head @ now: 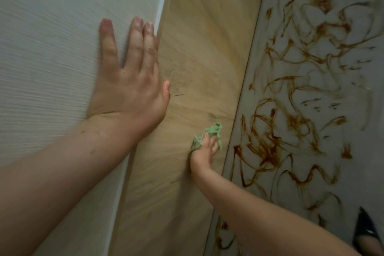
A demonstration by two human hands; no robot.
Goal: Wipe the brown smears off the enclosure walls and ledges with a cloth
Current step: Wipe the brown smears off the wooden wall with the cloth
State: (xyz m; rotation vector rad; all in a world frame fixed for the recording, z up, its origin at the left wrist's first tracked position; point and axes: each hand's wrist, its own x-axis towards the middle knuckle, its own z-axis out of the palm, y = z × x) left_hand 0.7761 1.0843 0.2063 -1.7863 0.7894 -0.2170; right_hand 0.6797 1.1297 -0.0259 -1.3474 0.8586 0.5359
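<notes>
1. The green cloth (214, 129) is bunched against the tan wood-grain panel (197, 58). Part of it is hidden under the right hand (204, 151), whose fingers curl over it and hold it there.
2. Brown smears (307, 100) cover the white panel (367, 147) just right of the cloth; the view there is blurred.
3. The left hand (128, 81) lies flat on the pale wall (52, 48), fingers straight and holding nothing.
4. A dark thing (365, 233) in the lower right corner is cut off and hard to make out.

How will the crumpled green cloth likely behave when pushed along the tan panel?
Probably floppy: the crumpled green cloth bunches in folds in the right hand. Likely light: its free end stands clear of the fingers. Pushed, it may bunch further rather than slide flat.
</notes>
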